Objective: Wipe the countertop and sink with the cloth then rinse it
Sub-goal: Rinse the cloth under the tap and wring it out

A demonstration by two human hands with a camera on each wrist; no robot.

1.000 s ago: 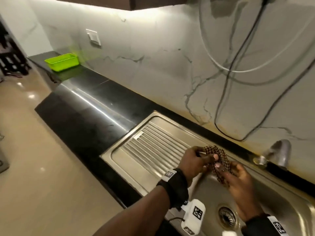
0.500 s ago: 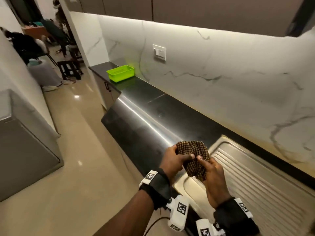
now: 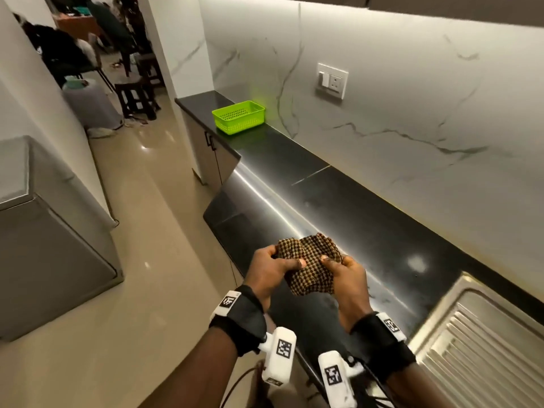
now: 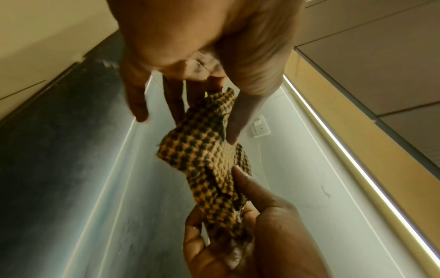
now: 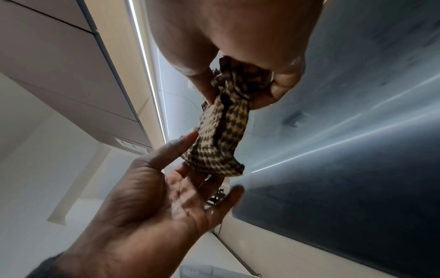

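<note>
A crumpled brown-and-black checked cloth [image 3: 309, 266] hangs between both hands just above the black countertop [image 3: 368, 207], left of the steel sink drainboard [image 3: 485, 334]. My left hand [image 3: 290, 262] pinches its left side with thumb on top and fingers under. My right hand [image 3: 332, 260] grips the right side. The left wrist view shows the cloth [image 4: 204, 161] stretched from my left hand [image 4: 207, 116] down to the right hand [image 4: 228, 203]. In the right wrist view, the right hand [image 5: 240, 90] bunches the cloth [image 5: 221, 135]. The sink basin is out of view.
A green plastic basket [image 3: 238, 116] stands at the far end of the countertop by the marble wall. A switch socket [image 3: 331, 81] is on the wall. A grey appliance [image 3: 44, 231] stands across the tiled floor, with a stool [image 3: 135, 95] beyond.
Both hands carried the cloth leftward from over the sink basin, past the drainboard, to above the black countertop. The head view swung left with them.
</note>
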